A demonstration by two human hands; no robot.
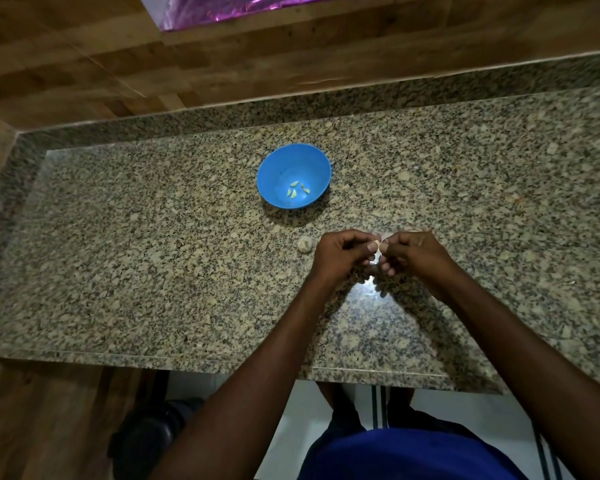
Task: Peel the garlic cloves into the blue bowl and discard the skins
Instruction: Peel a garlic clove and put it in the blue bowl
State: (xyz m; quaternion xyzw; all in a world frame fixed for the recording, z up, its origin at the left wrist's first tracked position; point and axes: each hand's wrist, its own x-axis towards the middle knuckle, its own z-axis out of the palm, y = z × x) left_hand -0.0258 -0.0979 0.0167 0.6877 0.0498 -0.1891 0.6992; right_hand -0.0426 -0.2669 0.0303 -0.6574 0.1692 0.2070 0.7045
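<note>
- Pinching one clove [377,244] between them, the left hand [340,252] and right hand [417,252] meet fingertip to fingertip, fingers curled in; the clove's long axis cannot be made out, as it barely shows.
- Both forearms reach forward and converge, wrists low over the counter [153,271].
- Just left of the left hand lies the garlic [305,243], apparently still in its skin.
- Farther out, ahead and to the left of both hands, sits the bowl [274,168] with a few peeled cloves [297,190]; the left hand is nearer it, so the drop looks like a short forward reach.
</note>
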